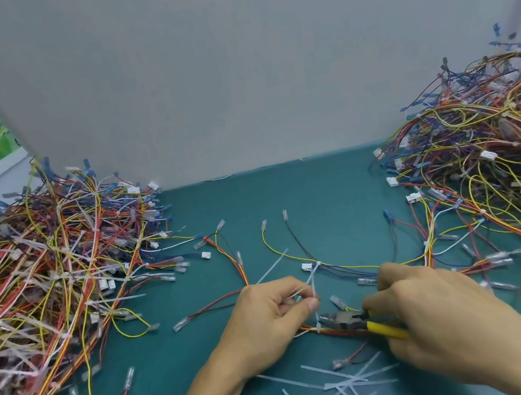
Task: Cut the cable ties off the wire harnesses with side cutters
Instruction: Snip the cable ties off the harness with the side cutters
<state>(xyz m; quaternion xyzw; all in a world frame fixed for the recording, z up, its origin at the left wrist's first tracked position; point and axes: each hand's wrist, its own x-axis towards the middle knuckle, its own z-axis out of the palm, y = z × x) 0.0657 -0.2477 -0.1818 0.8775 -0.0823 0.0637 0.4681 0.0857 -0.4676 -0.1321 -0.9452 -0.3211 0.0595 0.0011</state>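
Teal bench point(287, 199), smooth and matte, and it's carrying a lot of work. The left pile point(42, 288) of wire harnesses is a thick tangle of thin red, orange and yellow leads, bristling with long translucent tie tails, so that lot looks to be waiting. The right pile point(506, 161) is just as big, with the same glossy wires, but it shows mostly small white nubs. Whether it's the finished heap, I cannot tell. By my reckoning we're mid-job, with plenty left.

Between the piles, the right hand point(439, 312) has its grip wrapped round the yellow-sleeved handles of the side cutters point(343, 317). The dull steel nose points left, jaws nearly pressed together at a white tie on a red-and-orange bundle. The left hand point(267, 321) has its grip pinching, thumb to forefinger, the tail of a cable tie point(313, 278). That tie is a flat, pale, bendy strip rising to the loose harness point(344, 267), which curves across the bench just beyond the hands. Nearest us, cut strips point(348, 385) lie scattered: straight, flat, milky plastic from ties already trimmed.
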